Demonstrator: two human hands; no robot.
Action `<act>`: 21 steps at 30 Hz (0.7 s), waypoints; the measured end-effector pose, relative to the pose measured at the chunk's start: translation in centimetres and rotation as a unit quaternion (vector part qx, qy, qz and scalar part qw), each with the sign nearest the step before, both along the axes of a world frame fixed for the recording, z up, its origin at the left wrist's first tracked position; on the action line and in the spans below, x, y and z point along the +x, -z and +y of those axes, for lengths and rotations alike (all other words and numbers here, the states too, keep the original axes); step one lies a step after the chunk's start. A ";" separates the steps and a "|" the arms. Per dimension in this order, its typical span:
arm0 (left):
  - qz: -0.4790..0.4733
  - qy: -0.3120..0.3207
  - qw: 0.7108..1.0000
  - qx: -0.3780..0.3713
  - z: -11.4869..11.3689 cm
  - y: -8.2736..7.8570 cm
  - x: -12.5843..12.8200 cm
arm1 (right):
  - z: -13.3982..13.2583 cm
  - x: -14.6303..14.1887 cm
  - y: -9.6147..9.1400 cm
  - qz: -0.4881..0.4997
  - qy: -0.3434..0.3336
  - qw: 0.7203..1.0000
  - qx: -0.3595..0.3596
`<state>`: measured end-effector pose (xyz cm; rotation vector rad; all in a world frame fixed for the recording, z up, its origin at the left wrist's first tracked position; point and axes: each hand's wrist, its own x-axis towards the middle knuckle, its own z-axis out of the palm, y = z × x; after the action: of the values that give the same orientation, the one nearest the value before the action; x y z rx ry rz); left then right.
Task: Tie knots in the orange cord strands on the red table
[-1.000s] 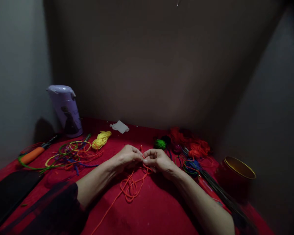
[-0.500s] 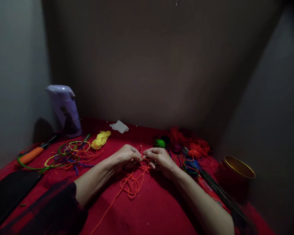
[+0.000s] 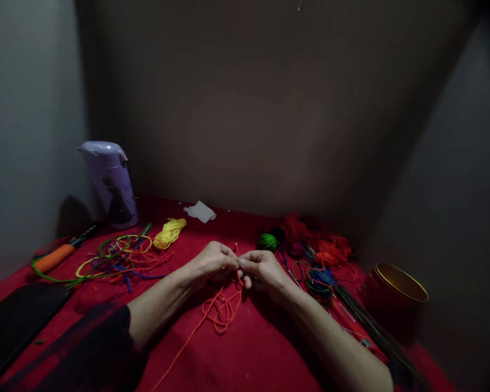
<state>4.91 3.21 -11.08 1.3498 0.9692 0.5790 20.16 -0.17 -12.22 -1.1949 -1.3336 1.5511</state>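
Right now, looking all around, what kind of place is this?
Probably a small craft corner: walls stand close around a red surface, where I see a yellow yarn bundle, a green yarn ball and loops of red yarn.

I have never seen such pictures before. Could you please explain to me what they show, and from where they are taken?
There is no machine here, only a person's left hand and right hand, both bare. One camera, worn on the head, looks forward and down at them. The hands meet at the fingertips, pinching red yarn; its loose loops lie just below, on the red surface. On the left are a purple flask and a yellow yarn bundle. On the right are a green yarn ball and a gold-rimmed container.
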 end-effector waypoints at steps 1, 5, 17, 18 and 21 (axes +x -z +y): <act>0.000 0.004 1.000 0.003 0.0 0.1 0.0 | 0.0 -0.1 -0.1 0.004 0.002 1.000 0.002; 0.054 -0.008 0.998 0.022 0.4 0.3 0.1 | 0.0 -0.4 0.0 -0.011 0.022 0.999 0.026; 0.250 0.014 0.947 0.202 0.7 -0.3 -0.2 | 0.1 -0.5 0.5 -0.047 0.017 0.997 0.056; 0.257 0.024 0.943 0.210 0.7 -0.4 -0.4 | 0.1 -0.5 0.5 -0.042 0.010 0.998 0.054; 0.280 0.053 0.930 0.233 1.0 -0.9 -0.9 | 0.2 -0.4 0.6 -0.039 0.015 0.998 0.056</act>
<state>3.99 4.17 -10.16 2.0518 1.2502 0.3511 19.78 0.00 -12.80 -1.2110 -1.4281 1.4017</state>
